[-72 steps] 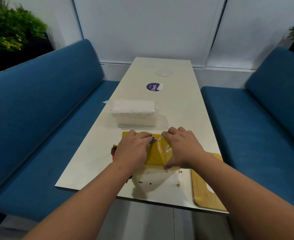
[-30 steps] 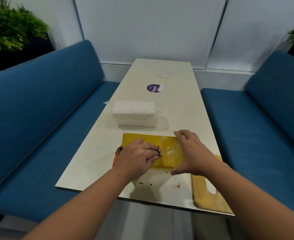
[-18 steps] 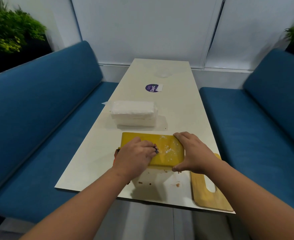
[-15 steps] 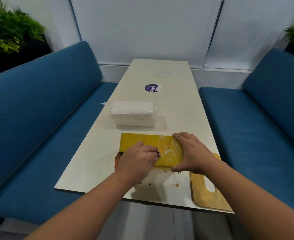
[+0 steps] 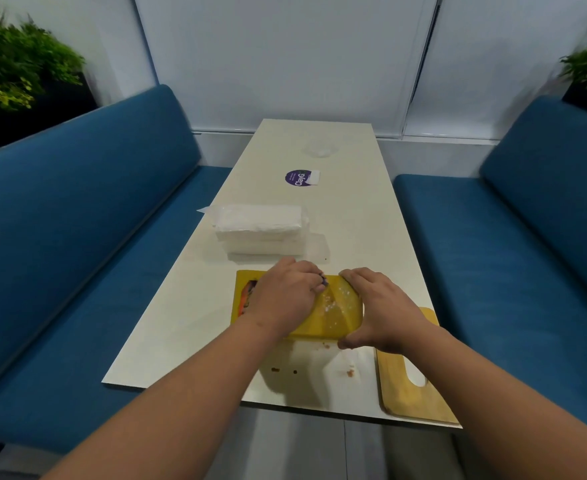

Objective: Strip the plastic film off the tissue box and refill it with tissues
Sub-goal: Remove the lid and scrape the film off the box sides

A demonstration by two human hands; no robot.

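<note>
Yellow tissue box (image 5: 333, 315) lies flat on the white tabletop (image 5: 358, 216), near the front edge, w/ glossy film showing on its top face. Left hand (image 5: 283, 297) sits on the box's top, knuckles up, fingers (image 5: 314, 277) curled together and pinching smth small and dark purple at the tips; can't tell exactly what it is or whether it's the film. Right hand (image 5: 380, 310) wraps the box's right end, fingers bent over the far corner, thumb at the near edge, bracing the box. Orange/dark print shows on the box's left end, just beside the left hand. Pack of white tissues (image 5: 261, 233) in clear wrap lies just behind the box, apart from it, twd the left side of the tabletop. Wooden board (image 5: 406, 393) w/ a handle cutout lies at the front right corner, partly under the right forearm. A few brown crumbs (image 5: 350, 373) scattered on the tabletop in front of the box. Further back: round purple sticker (image 5: 298, 177) and a crumpled bit of clear plastic (image 5: 321, 147). Blue benches (image 5: 77, 237) on both sides, green plants (image 5: 11, 71) in the upper corners.
</note>
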